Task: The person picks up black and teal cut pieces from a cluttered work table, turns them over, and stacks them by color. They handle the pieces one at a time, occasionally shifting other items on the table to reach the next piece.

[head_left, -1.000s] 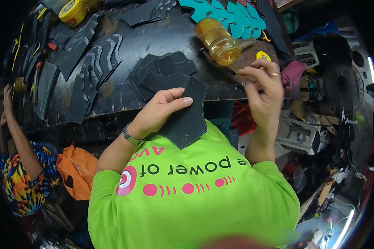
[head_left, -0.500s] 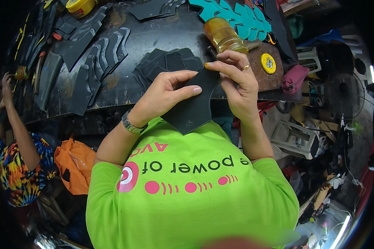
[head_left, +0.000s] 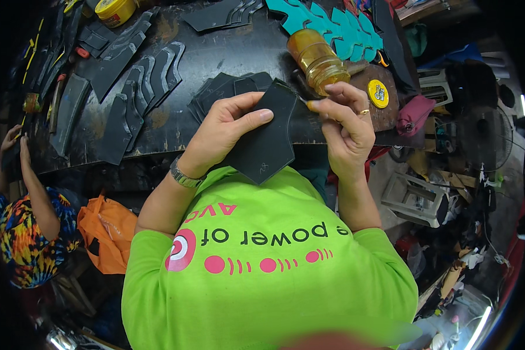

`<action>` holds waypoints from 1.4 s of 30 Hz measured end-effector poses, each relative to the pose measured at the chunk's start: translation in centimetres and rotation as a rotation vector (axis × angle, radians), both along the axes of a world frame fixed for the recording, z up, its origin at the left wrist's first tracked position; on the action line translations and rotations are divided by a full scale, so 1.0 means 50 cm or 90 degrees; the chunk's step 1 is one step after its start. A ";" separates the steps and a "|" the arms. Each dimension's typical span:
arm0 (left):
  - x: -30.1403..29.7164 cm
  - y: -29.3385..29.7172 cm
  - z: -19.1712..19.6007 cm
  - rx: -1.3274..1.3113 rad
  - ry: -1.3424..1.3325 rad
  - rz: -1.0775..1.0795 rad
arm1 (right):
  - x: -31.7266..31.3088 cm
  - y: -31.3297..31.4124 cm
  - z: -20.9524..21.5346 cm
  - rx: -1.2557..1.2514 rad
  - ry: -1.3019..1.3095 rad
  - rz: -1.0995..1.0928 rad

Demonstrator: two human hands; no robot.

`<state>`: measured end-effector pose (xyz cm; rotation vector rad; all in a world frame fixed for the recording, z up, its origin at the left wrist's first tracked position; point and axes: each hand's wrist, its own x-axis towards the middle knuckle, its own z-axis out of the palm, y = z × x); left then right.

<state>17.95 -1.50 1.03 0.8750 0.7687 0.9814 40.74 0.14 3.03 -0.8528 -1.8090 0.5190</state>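
Observation:
A flat black cut piece (head_left: pixel 265 143) with a pointed lower end and curved sides is pinched between the thumb and fingers of my left hand (head_left: pixel 230 128). It hangs tilted in front of the table edge. To its right, my right hand (head_left: pixel 349 125) is raised with thumb and fingers closed together, a small gap from the piece's edge. Something yellowish shows at those fingertips, beside a thin dark stick (head_left: pixel 301 80); what the fingers grip is too small to make out. A stack of similar black pieces (head_left: pixel 216 90) lies just behind my left hand.
An amber jar (head_left: pixel 321 58) lies tilted beside a yellow lid (head_left: pixel 378 93) on a brown board (head_left: pixel 385 119). Teal cut pieces (head_left: pixel 332 32) and more black pieces (head_left: pixel 137 87) cover parts of the dark table (head_left: pixel 186 111). Another person's hands (head_left: pixel 17 143) work at the far left.
My right hand has moved right and slightly down, away from the black piece's upper edge. My left hand has shifted slightly left with the piece. The other person's hands have come lower.

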 end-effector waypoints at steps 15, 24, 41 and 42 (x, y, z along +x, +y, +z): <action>0.015 0.000 0.000 0.052 -0.040 0.061 | -0.030 -0.006 -0.027 0.145 -0.137 -0.041; 0.003 0.012 0.017 0.020 -0.043 0.056 | -0.034 -0.012 -0.027 0.142 -0.120 0.013; -0.081 0.095 0.004 0.051 -0.008 0.206 | -0.030 -0.031 -0.064 0.197 0.052 0.076; -0.107 0.124 0.009 0.101 0.089 0.238 | -0.030 -0.031 -0.070 0.180 0.075 0.055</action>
